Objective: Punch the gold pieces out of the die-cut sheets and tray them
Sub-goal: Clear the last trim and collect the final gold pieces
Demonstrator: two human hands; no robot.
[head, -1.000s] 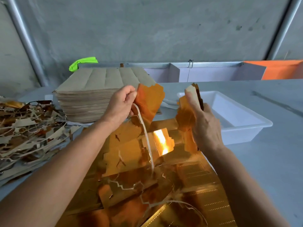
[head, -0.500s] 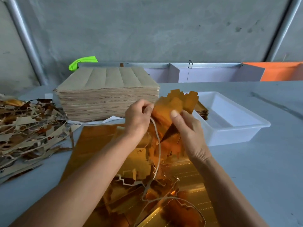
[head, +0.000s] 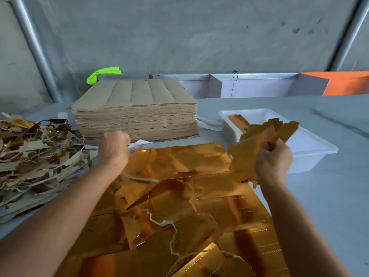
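Right hand (head: 273, 162) grips gold pieces (head: 259, 140); left grip (head: 114, 148) unclear; grey table (head: 329, 196), concrete wall (head: 179, 37).

Left hand (head: 114, 148): motion-blurred, fingers turned away, so any grasp is indeterminate. Gold pieces (head: 259, 144) in the right hand (head: 273, 162): smeared, count unreadable, their edge masking part of the white tray (head: 311, 154). Gold die-cut sheet (head: 179, 226): cropped at the bottom edge. Scrap heap (head: 34, 156): cropped at left.

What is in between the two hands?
In the head view, the torn gold die-cut sheet on the table fills the stretch between the left hand and the right hand, which grips a bunch of gold pieces.
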